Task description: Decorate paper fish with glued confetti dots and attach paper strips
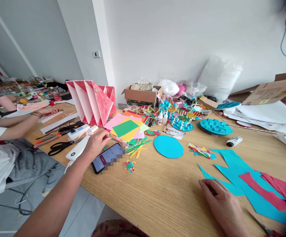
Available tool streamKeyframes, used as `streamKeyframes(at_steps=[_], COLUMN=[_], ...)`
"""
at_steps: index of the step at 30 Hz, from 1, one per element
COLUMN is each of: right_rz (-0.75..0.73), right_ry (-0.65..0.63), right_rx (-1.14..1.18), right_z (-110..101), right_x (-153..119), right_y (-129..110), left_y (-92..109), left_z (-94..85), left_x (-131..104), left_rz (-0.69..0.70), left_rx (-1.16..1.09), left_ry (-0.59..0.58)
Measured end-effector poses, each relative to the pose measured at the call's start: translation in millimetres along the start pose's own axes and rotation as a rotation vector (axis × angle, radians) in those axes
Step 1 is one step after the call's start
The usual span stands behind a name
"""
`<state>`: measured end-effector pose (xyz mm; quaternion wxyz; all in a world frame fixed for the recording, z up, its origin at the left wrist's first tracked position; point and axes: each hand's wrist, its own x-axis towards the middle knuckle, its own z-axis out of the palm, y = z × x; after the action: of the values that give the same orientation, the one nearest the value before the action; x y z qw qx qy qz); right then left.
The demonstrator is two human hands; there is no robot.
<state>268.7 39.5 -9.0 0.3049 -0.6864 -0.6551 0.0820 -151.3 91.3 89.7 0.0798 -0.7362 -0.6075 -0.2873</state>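
Observation:
My left hand hovers by the upper left edge of a black smartphone with a lit screen. Its fingers are bent together and partly hidden; whether anything is in them does not show. A white power bank lies beside my left wrist. My right hand rests on the table with its fingers loosely curled and nothing visible in them. Its fingertips are near blue paper offcuts, with red paper pieces lying over them. Scissors lie right of that hand. A blue paper oval lies between my hands.
Paper strips, coloured dots and stacked paper sheets lie mid-table. Black-handled scissors lie at left. Behind stand a red-and-white divider rack, glue bottles and a cardboard box. Another person's arm reaches in at left.

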Motion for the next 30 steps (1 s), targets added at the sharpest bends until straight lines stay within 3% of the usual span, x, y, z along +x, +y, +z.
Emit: streamKeyframes(at_steps=[3, 6, 14, 20, 23, 30], right_rz=[-0.021, -0.026, -0.034, -0.040, -0.035, -0.040], right_ry=[-0.006, -0.030, -0.066, -0.093, -0.104, -0.139], right_rx=[-0.008, -0.007, -0.007, 0.010, 0.023, 0.032], right_z=[0.5, 0.9, 0.4, 3.9, 4.8, 2.1], right_x=[0.6, 1.5, 0.3, 1.5, 2.3, 0.4], right_y=[-1.2, -1.7, -1.1, 3.6, 2.2, -1.7], left_y=[33.9, 54.0, 56.6, 55.9, 57.3, 55.0], left_z=[-2.7, 5.1, 54.9, 71.4, 76.7, 80.8], left_x=[-3.1, -8.6, -41.7, -70.5, -80.8, -91.7], left_rz=[0.068, 0.122, 0.136, 0.086, 0.070, 0.099], left_rx=[-0.155, -0.222, -0.254, -0.299, -0.280, -0.261], left_ry=[-0.002, -0.077, -0.392, -0.303, -0.319, -0.267])
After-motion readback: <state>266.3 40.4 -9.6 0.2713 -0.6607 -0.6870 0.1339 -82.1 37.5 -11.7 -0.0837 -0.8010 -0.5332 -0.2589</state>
